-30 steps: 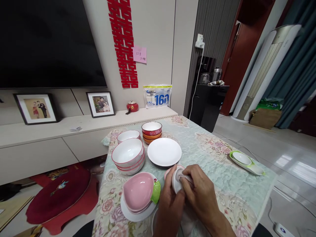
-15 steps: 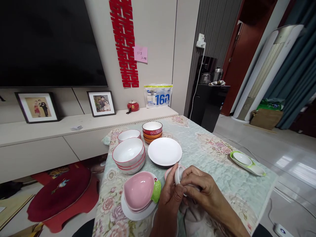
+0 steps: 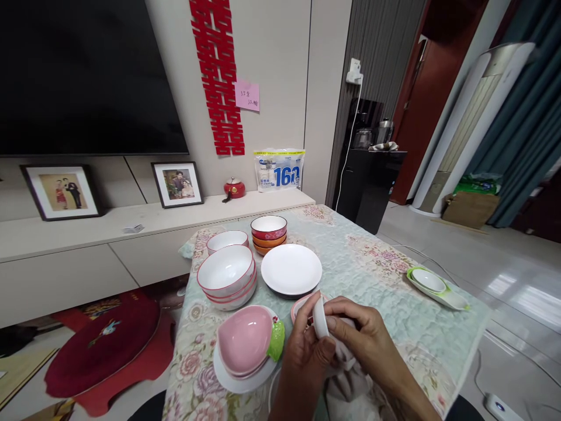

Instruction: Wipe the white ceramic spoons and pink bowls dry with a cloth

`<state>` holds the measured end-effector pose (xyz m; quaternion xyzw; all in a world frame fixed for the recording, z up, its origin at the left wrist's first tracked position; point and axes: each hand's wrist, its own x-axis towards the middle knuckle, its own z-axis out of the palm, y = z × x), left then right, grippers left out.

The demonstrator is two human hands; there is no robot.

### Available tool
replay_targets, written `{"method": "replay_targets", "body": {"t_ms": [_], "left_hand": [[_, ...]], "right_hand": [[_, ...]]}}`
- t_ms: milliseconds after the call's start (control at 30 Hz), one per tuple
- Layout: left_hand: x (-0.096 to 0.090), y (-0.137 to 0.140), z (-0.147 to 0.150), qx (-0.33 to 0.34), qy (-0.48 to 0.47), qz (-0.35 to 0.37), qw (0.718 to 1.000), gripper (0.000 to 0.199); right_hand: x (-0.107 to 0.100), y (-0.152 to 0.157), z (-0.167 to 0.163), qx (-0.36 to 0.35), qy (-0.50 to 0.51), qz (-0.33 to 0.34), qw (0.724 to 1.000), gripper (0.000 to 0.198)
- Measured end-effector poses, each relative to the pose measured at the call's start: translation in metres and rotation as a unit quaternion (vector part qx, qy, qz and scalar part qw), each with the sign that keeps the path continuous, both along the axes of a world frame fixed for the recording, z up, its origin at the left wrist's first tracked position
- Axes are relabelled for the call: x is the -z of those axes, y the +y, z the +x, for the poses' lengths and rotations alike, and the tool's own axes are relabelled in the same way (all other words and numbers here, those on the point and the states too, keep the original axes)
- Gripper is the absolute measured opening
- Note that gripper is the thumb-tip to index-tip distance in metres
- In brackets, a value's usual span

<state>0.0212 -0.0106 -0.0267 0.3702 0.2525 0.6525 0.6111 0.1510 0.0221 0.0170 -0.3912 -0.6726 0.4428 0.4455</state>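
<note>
A small white dish (image 3: 320, 320) stands on edge between my two hands, its side turned towards me. My left hand (image 3: 307, 351) is closed on it, fingers behind and thumb near its lower rim. My right hand (image 3: 362, 330) is closed on a greyish-pink cloth (image 3: 350, 389), which hangs below the fingers and meets the dish's right side. Behind my left fingers, a pink-rimmed dish (image 3: 298, 308) is partly hidden. To the left, a pink peach-shaped bowl (image 3: 243, 342) with a green leaf handle rests on a white plate (image 3: 228, 383).
Stacked red-rimmed white bowls (image 3: 225, 272), a red bowl (image 3: 269, 229) on orange ones, and a white plate (image 3: 291, 270) on a dark one stand further back. A small white dish (image 3: 428, 280) sits on a green-edged dish (image 3: 458, 301) at the right edge of the floral tablecloth (image 3: 350, 257).
The small white dish has turned in my hands to a more upright, edge-on position. My right fingers have shifted along it with the cloth, and the view has moved slightly.
</note>
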Motion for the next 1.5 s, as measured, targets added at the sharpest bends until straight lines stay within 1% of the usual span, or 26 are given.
{"method": "replay_targets", "body": {"t_ms": [100, 233, 300, 333, 367, 433, 533, 567, 633, 733, 800, 833, 867, 933, 1033, 1133, 1233, 1300, 1400, 1500], "left_hand": [[-0.004, 0.000, -0.003, -0.015, 0.015, -0.016, 1.000, 0.058], [-0.006, -0.001, -0.004, -0.033, -0.035, -0.051, 0.998, 0.057], [-0.009, -0.002, -0.005, -0.041, -0.047, -0.076, 0.995, 0.055], [-0.011, -0.002, -0.006, -0.039, -0.039, -0.087, 0.995, 0.054], [-0.014, -0.003, -0.008, -0.053, -0.028, -0.091, 0.994, 0.054], [-0.018, -0.004, -0.010, -0.060, 0.015, -0.097, 0.993, 0.054], [-0.018, -0.004, -0.011, -0.059, 0.037, -0.095, 0.993, 0.053], [-0.017, -0.003, -0.010, -0.052, 0.033, -0.097, 0.993, 0.053], [-0.011, -0.002, -0.008, -0.034, 0.021, -0.105, 0.994, 0.054], [-0.005, 0.002, -0.006, -0.023, 0.015, -0.094, 0.995, 0.054], [-0.004, 0.005, -0.006, -0.013, 0.019, -0.073, 0.997, 0.052], [-0.004, 0.006, -0.007, -0.007, 0.020, -0.066, 0.998, 0.050], [-0.004, 0.007, -0.007, -0.002, 0.019, -0.062, 0.998, 0.048], [-0.004, 0.008, -0.008, 0.005, 0.017, -0.064, 0.998, 0.046], [-0.001, 0.010, -0.006, -0.008, 0.016, -0.077, 0.997, 0.044], [0.004, 0.010, -0.004, -0.032, 0.022, -0.091, 0.995, 0.042], [0.005, 0.009, -0.003, -0.045, 0.036, -0.094, 0.994, 0.037], [0.004, 0.008, -0.003, -0.058, 0.047, -0.090, 0.993, 0.031], [-0.001, 0.006, -0.003, -0.071, 0.053, -0.085, 0.992, 0.026], [-0.010, 0.004, -0.004, -0.072, 0.059, -0.079, 0.993, 0.018]], "right_hand": [[-0.007, 0.001, 0.006, -0.076, -0.015, 0.036, 0.996, 0.020], [-0.009, 0.001, 0.009, -0.129, -0.066, 0.104, 0.984, 0.028], [-0.009, 0.000, 0.005, -0.130, -0.105, 0.145, 0.975, 0.032], [-0.008, 0.000, 0.003, -0.123, -0.121, 0.165, 0.971, 0.032], [-0.007, -0.001, 0.000, -0.113, -0.130, 0.182, 0.968, 0.031], [-0.004, -0.001, -0.004, -0.096, -0.133, 0.212, 0.964, 0.029], [-0.001, -0.002, -0.005, -0.089, -0.120, 0.228, 0.962, 0.029], [-0.001, -0.002, -0.004, -0.089, -0.109, 0.223, 0.965, 0.029], [-0.001, -0.001, 0.002, -0.088, -0.078, 0.181, 0.976, 0.028], [0.001, 0.002, 0.012, -0.079, -0.014, 0.074, 0.994, 0.031], [0.005, 0.005, 0.017, -0.070, 0.031, 0.006, 0.997, 0.034], [0.007, 0.007, 0.019, -0.063, 0.049, -0.016, 0.997, 0.035], [0.009, 0.008, 0.020, -0.051, 0.060, -0.031, 0.996, 0.036], [0.012, 0.012, 0.021, -0.019, 0.069, -0.029, 0.997, 0.035], [0.015, 0.017, 0.020, 0.039, 0.065, 0.015, 0.997, 0.030], [0.018, 0.019, 0.017, 0.100, 0.050, 0.074, 0.991, 0.024], [0.021, 0.018, 0.011, 0.165, 0.009, 0.159, 0.973, 0.017], [0.021, 0.014, 0.007, 0.187, -0.027, 0.218, 0.958, 0.015], [0.016, 0.006, 0.000, 0.173, -0.072, 0.283, 0.941, 0.019], [0.007, -0.006, -0.009, 0.109, -0.088, 0.308, 0.941, 0.018]]}}
